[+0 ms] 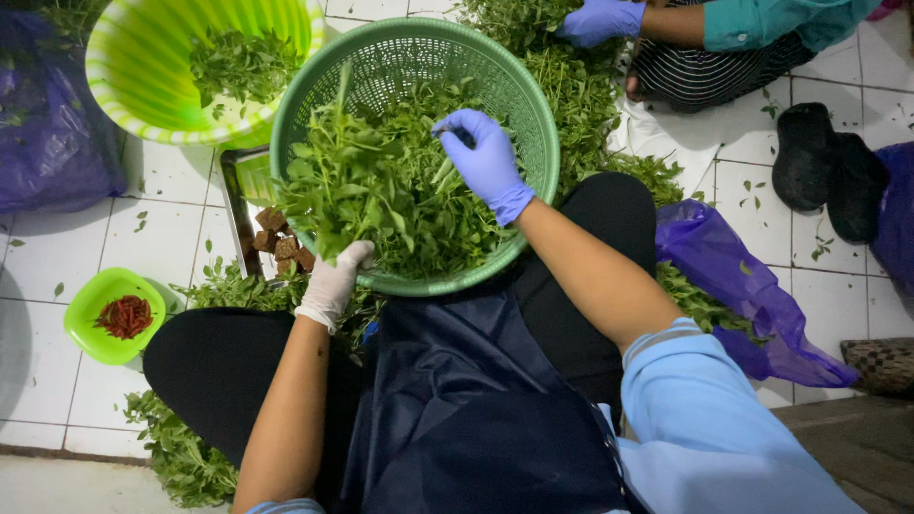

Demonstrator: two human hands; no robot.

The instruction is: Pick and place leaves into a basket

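Observation:
A round green plastic basket (519,90) rests on my lap, half full of leafy green stems (381,186). My right hand (486,162), in a blue glove, reaches into the basket over the leaves with its fingers pinched on a thin stem. My left hand (335,283), in a white glove, grips the basket's near rim with leaves around it. A dark blue apron (457,400) covers my legs.
A lime striped tub (152,67) with some leaves stands at top left. A small green bowl of red chillies (109,317) sits on the white tiles at left. Brown cubes (281,238) lie on a tray. Another person's blue-gloved hand (600,19) works a pile of greens (581,105). Purple bag (752,295) at right.

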